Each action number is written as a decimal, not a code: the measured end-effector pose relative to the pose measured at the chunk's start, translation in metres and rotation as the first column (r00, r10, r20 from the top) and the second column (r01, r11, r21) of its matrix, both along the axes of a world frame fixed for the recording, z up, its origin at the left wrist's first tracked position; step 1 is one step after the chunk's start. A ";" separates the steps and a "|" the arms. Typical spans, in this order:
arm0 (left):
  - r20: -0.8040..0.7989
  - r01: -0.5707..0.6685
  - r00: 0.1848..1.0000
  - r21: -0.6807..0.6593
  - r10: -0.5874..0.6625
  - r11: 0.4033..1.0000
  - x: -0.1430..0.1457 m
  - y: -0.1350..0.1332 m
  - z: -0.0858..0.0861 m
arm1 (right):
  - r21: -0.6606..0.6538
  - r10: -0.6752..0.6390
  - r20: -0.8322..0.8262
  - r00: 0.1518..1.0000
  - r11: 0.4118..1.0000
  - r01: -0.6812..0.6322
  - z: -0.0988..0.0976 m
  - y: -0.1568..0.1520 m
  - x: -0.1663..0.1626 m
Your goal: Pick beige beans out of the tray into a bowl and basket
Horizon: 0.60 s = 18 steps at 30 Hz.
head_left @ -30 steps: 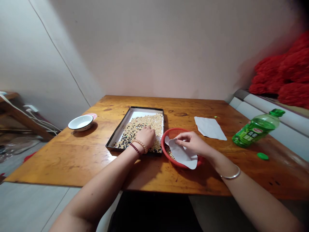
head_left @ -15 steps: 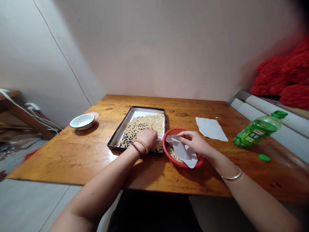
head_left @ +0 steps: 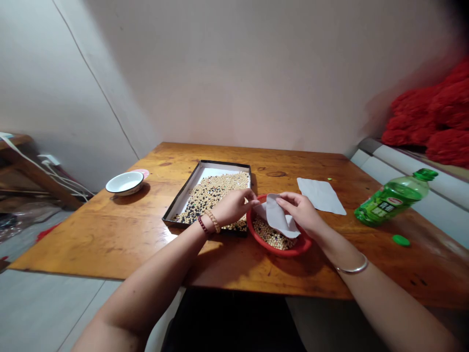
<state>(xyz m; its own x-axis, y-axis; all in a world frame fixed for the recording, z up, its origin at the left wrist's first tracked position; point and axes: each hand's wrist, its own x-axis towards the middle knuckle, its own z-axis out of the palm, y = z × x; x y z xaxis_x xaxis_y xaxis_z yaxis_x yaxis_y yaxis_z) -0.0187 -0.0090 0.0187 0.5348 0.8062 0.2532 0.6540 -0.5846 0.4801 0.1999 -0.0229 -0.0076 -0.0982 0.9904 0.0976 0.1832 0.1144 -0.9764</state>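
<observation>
White paper sheet slants over mixed beans inside the red plastic colander, its upper edge clamped between thumb and fingers of your right hand, apparently to steady it, while your left hand reaches the rim, its grip impossible to tell.

Below the grip of the right hand on a plain white paper sheet, a round red plastic basket held cream beans mixed with black; left of the grip, a rectangular tray was black-rimmed, white-lined.
</observation>
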 end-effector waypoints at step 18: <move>-0.229 0.229 0.967 0.574 -0.115 0.786 0.015 -0.015 -0.007 | 0.008 0.309 0.041 0.950 0.951 -0.310 0.009 -0.010 -0.002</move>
